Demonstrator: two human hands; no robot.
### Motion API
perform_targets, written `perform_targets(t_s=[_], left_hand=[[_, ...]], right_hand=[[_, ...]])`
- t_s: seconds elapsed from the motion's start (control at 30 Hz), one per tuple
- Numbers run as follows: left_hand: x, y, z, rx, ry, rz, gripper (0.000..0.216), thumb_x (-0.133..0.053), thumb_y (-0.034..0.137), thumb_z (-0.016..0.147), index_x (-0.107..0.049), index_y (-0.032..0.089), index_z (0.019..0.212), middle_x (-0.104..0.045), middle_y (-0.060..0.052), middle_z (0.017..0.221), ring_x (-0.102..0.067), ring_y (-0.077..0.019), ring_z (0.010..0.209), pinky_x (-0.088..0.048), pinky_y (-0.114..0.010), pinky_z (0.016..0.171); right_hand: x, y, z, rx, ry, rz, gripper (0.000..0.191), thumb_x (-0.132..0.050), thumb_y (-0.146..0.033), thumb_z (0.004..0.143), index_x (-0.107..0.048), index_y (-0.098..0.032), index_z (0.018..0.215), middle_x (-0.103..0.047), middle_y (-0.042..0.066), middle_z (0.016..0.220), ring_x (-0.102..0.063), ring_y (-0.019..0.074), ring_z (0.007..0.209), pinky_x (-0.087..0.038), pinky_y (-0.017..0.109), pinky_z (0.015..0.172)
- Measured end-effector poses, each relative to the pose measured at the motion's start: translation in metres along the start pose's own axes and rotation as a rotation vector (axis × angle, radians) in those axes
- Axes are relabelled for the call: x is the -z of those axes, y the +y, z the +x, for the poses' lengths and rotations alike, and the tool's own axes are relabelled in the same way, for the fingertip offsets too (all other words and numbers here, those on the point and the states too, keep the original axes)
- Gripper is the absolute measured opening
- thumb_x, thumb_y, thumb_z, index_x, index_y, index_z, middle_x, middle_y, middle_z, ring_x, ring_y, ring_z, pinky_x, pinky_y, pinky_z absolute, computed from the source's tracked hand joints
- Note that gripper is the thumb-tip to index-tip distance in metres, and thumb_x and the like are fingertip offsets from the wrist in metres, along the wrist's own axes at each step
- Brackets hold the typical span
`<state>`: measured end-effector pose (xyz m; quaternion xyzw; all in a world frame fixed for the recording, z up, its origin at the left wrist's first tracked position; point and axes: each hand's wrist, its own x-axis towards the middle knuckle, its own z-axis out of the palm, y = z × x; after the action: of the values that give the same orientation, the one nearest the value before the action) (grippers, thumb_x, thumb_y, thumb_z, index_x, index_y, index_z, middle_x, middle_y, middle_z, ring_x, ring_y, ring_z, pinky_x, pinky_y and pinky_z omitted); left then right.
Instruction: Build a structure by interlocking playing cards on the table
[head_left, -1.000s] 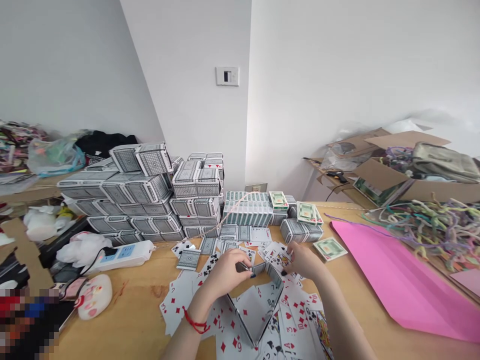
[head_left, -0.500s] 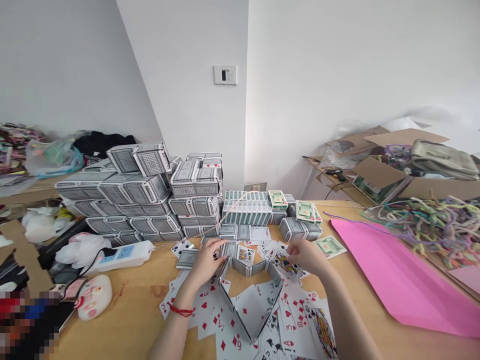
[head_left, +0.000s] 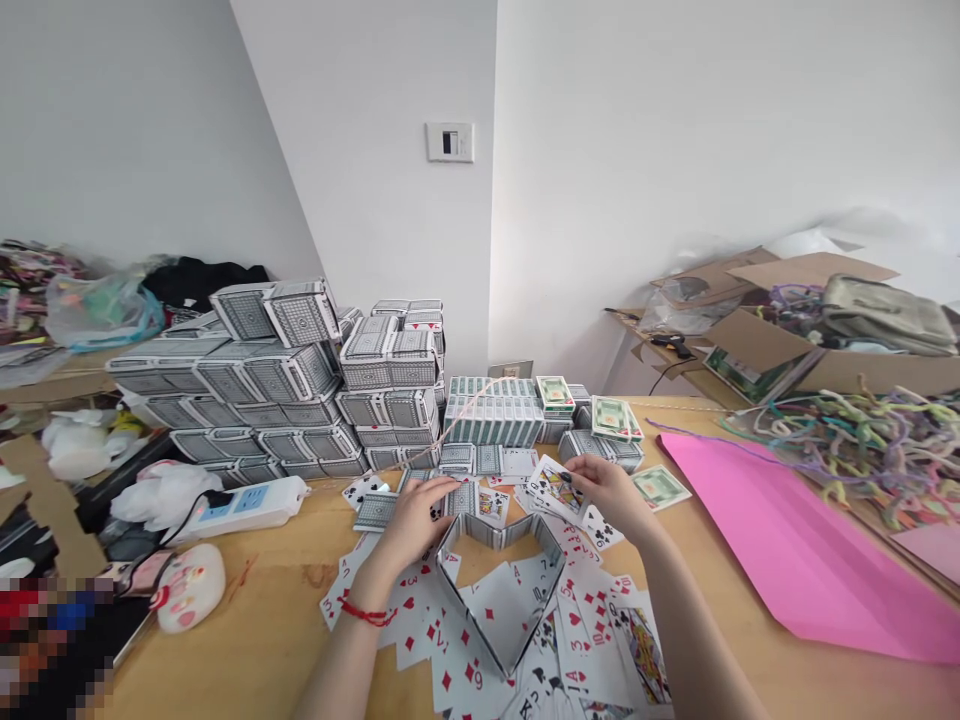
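Observation:
A heart-shaped frame of folded playing cards (head_left: 501,588) stands on loose face-up cards (head_left: 592,640) on the wooden table. My left hand (head_left: 415,521) rests at the heart's upper left lobe, fingers curled onto the cards there. My right hand (head_left: 611,492) is just above the heart's upper right and pinches a few face cards (head_left: 559,489), lifted off the table.
Stacked grey card-box blocks (head_left: 285,390) fill the back left, and green card decks (head_left: 495,415) sit behind the heart. A pink sheet (head_left: 795,560) lies to the right, with pipe cleaners (head_left: 870,440) and cardboard boxes (head_left: 810,350) beyond. A white power strip (head_left: 240,506) lies left.
Both hands left the heart's top notch. The left moved out to the upper left lobe. The right drew away to the right and picked up a few face cards.

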<state>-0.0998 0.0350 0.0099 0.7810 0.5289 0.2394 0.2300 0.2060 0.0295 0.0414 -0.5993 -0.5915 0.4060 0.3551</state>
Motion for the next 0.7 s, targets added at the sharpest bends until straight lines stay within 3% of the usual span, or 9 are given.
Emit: perform_targets(t_s=[0.17,0.37,0.5,0.6,0.7], left_hand=[[0.0,0.001,0.001,-0.015,0.109,-0.043,0.044,-0.059,0.016,0.07,-0.055,0.029,0.112,-0.054,-0.002,0.118,-0.046,-0.0235,0.109,-0.038,-0.038,0.093],[-0.004,0.002,0.002,0.046,0.244,-0.215,0.049,-0.053,0.014,0.071,-0.047,0.028,0.117,-0.044,-0.005,0.118,-0.055,-0.0146,0.076,-0.051,-0.031,0.07],[-0.012,-0.001,0.005,0.066,0.237,-0.362,0.048,-0.056,0.014,0.069,-0.049,0.027,0.115,-0.043,-0.006,0.115,-0.054,-0.012,0.069,-0.052,-0.031,0.068],[-0.017,-0.002,0.008,0.073,0.187,-0.503,0.049,-0.058,0.015,0.066,-0.051,0.025,0.113,-0.042,-0.007,0.117,-0.056,-0.0117,0.069,-0.052,-0.031,0.067],[-0.022,-0.001,0.011,0.078,0.155,-0.655,0.049,-0.059,0.015,0.066,-0.049,0.023,0.113,-0.043,-0.007,0.121,-0.06,-0.0138,0.076,-0.051,-0.031,0.07]], right_hand=[[-0.024,0.006,0.008,-0.155,0.081,0.331,0.037,-0.053,-0.049,0.071,-0.057,-0.017,0.089,-0.055,-0.004,0.054,-0.036,0.0061,0.032,-0.025,0.019,0.031],[-0.053,0.021,0.015,-0.143,0.11,0.548,0.042,-0.071,-0.046,0.056,-0.059,-0.017,0.084,-0.063,0.0,0.065,-0.043,0.0069,0.04,-0.03,0.019,0.037],[-0.059,0.027,0.016,-0.136,0.136,0.572,0.04,-0.069,-0.052,0.055,-0.055,-0.017,0.071,-0.059,-0.001,0.056,-0.043,0.0081,0.04,-0.028,0.019,0.037],[-0.061,0.029,0.018,-0.126,0.174,0.571,0.041,-0.066,-0.055,0.058,-0.047,-0.018,0.058,-0.043,-0.007,0.04,-0.03,0.0054,0.033,-0.02,0.02,0.034],[-0.064,0.029,0.018,-0.098,0.201,0.554,0.042,-0.065,-0.055,0.059,-0.045,-0.018,0.055,-0.034,-0.009,0.037,-0.023,0.0043,0.033,-0.015,0.02,0.035]])
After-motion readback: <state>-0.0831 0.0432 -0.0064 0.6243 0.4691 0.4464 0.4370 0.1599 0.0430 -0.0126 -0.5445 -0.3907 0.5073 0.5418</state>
